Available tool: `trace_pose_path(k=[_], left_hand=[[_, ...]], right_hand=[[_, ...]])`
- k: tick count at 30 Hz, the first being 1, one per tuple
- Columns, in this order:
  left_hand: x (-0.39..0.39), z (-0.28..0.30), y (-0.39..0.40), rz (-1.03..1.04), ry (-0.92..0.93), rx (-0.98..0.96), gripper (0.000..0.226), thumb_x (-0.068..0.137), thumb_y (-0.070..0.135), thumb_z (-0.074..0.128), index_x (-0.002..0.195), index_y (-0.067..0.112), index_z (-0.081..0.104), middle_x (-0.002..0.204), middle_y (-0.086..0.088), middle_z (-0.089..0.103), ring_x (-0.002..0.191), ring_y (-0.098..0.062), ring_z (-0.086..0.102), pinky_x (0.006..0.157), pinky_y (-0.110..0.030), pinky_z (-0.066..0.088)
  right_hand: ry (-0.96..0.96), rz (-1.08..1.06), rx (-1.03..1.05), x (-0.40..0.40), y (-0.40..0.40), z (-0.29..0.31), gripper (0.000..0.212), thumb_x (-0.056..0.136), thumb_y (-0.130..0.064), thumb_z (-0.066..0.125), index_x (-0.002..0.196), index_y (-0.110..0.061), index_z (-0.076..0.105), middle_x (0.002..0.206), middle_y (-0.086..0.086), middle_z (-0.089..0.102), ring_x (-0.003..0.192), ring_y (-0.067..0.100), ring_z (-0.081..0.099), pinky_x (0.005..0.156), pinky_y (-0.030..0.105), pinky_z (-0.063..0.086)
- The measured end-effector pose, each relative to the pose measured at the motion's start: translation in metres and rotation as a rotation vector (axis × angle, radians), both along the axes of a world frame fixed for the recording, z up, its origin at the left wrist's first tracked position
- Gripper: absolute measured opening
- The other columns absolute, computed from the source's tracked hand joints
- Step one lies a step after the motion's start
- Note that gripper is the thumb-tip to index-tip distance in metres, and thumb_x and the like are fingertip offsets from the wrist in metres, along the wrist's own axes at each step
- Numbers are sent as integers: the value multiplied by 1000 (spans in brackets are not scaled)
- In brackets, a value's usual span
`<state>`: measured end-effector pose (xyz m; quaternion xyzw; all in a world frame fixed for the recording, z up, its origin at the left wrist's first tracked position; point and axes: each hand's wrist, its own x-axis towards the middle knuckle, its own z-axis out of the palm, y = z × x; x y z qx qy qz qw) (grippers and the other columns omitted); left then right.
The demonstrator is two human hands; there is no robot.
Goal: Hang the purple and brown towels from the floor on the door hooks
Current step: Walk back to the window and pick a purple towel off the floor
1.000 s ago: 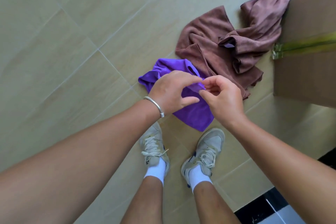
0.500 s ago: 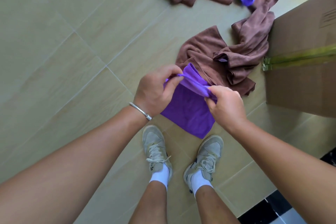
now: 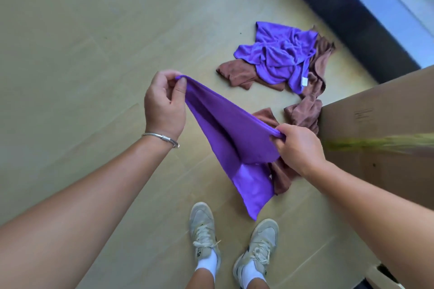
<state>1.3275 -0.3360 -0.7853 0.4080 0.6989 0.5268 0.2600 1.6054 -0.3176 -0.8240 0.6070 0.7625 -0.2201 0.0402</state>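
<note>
At the left, the left hand (image 3: pixel 164 105), with a thin silver bracelet (image 3: pixel 162 138) on its wrist, pinches one top corner of a smooth bright purple cloth towel (image 3: pixel 234 143) between thumb and fingers; the fingertips are partly hidden behind the cloth edge. The towel is lifted off the beige tiled floor (image 3: pixel 82 42) and stretched between both hands, its upper edge running down to the right, and its lower part hangs in a point just above the grey lace-up sneakers (image 3: pixel 204 232). The right hand (image 3: pixel 298 145) grasps the other top corner with curled fingers. Behind the held towel, a crumpled brown soft towel (image 3: pixel 303 112) lies on the floor, mostly covered by the purple cloth and the right hand, so its full shape is hard to make out. Further back, a second purple crumpled towel (image 3: pixel 281 54) with a small white label lies on top of another brown towel (image 3: pixel 234 73). At the right, a large brown cardboard box (image 3: pixel 375 124) is cut off by the frame edge, and the greenish tape on it is blurred.
</note>
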Motion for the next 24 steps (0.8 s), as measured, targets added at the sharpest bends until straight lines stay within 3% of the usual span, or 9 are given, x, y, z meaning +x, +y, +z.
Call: trace_pose_path(k=[2, 5, 10, 12, 15, 20, 24], left_hand=[[-17, 18, 3, 44, -22, -6, 4, 93, 11, 54, 95, 14, 56, 80, 9, 60, 70, 1, 57, 69, -17, 46], [-46, 47, 4, 65, -45, -27, 8, 92, 8, 57, 95, 15, 61, 80, 8, 63, 70, 0, 58, 70, -18, 48], [-91, 95, -2, 44, -35, -71, 21, 86, 11, 68, 82, 32, 67, 64, 18, 65, 61, 2, 57, 64, -13, 46], [-109, 113, -3, 73, -36, -62, 22, 86, 13, 68, 80, 34, 67, 63, 21, 65, 59, 4, 56, 62, -10, 44], [-136, 136, -3, 125, -31, -35, 20, 87, 14, 67, 80, 33, 66, 67, 16, 66, 61, 4, 57, 63, -10, 45], [-179, 168, -2, 188, 4, -2, 20, 89, 16, 65, 80, 34, 65, 75, 11, 66, 65, 2, 59, 66, -12, 48], [-213, 196, -1, 241, 49, 30, 18, 89, 19, 65, 81, 35, 64, 76, 10, 65, 66, 0, 58, 68, -14, 48]], right_hand=[[-1, 25, 28, -14, 21, 30, 24, 85, -35, 60, 71, -21, 46, 74, 8, 64, 78, 36, 60, 58, 33, 33], [13, 48, 72, -39, 50, 78, 23, 85, -36, 63, 72, -23, 50, 75, 10, 64, 79, 35, 59, 59, 34, 34], [98, 117, 127, -78, 81, 150, 37, 85, -31, 67, 63, -22, 40, 65, 0, 52, 68, 26, 46, 54, 32, 28], [103, 147, 175, -93, 94, 168, 28, 87, -29, 65, 66, -20, 49, 71, 1, 58, 72, 25, 51, 56, 31, 29], [117, 192, 239, -116, 110, 189, 15, 92, -24, 55, 89, -17, 68, 87, 1, 64, 86, 27, 58, 62, 32, 37], [147, 275, 281, -157, 127, 219, 22, 93, -15, 48, 104, -18, 67, 100, 5, 66, 93, 30, 59, 66, 29, 34], [229, 248, 319, -190, 135, 252, 13, 88, -18, 59, 96, -18, 68, 89, 4, 67, 85, 27, 58, 65, 31, 39]])
